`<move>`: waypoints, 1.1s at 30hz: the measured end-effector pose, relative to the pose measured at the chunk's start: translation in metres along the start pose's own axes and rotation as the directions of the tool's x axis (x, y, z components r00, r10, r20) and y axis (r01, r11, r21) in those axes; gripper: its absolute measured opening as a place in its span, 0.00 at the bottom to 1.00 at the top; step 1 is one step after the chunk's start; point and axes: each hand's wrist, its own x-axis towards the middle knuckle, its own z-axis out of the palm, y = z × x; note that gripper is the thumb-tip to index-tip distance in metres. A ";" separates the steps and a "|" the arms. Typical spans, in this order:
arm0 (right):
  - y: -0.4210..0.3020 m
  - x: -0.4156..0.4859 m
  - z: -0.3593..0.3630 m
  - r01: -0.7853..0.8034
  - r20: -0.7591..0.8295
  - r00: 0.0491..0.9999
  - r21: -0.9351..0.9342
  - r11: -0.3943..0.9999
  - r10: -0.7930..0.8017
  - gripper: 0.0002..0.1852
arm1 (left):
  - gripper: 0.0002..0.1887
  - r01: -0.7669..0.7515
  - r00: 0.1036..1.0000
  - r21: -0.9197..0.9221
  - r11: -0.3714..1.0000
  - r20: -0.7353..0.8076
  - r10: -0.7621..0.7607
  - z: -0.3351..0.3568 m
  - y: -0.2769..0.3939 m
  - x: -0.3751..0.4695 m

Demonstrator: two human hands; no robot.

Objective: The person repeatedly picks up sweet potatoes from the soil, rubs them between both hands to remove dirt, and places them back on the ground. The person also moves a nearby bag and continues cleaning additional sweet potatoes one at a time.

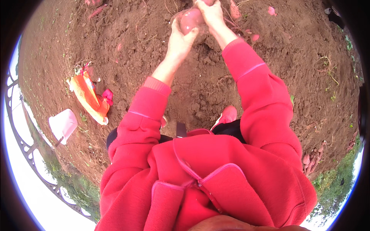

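Note:
Near the top of the view my left hand [182, 40] has its fingers and thumb around a large reddish sweet potato [191, 20]. My right hand [211, 11], just above and to the right, grips another reddish root at the picture's top edge, partly cut off. Loose soil lies below both hands. To the right of my right hand, a long sweet potato [235, 11] lies in the dirt with thin roots beside it.
An orange plastic bag [88, 96] and a whitish plastic container [64, 124] lie on the soil at left. A pile of sweet potatoes [312, 160] is at lower right. My right shoe [228, 114] stands on the soil, with another root [97, 11] at upper left.

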 end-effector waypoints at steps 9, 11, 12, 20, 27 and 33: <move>-0.032 0.002 -0.013 0.192 0.126 0.977 -0.168 0.967 -0.173 0.44 | 0.41 -0.171 0.975 0.299 0.939 -0.083 0.204 -0.001 -0.007 -0.006; -0.036 0.020 -0.014 0.292 -0.110 0.933 -0.329 0.898 -0.343 0.49 | 0.41 -0.167 0.984 0.287 0.943 -0.011 0.178 0.000 -0.004 -0.009; -0.034 0.021 -0.023 0.290 -0.139 0.911 -0.451 0.844 -0.387 0.39 | 0.40 -0.175 0.983 0.219 0.960 -0.012 0.182 0.002 -0.002 -0.011; -0.022 0.042 -0.047 -0.246 -0.067 0.961 0.226 0.943 0.267 0.29 | 0.31 0.321 0.946 -0.452 0.832 0.201 -0.256 -0.006 0.000 -0.024; -0.023 -0.038 -0.002 -0.107 0.136 0.987 0.132 0.985 0.089 0.43 | 0.28 0.210 0.971 -0.508 0.835 0.005 -0.241 -0.016 -0.011 -0.011; -0.002 -0.005 -0.002 0.147 0.067 0.989 -0.241 0.959 -0.135 0.36 | 0.26 0.268 0.952 -0.554 0.789 0.027 -0.304 -0.015 -0.017 -0.010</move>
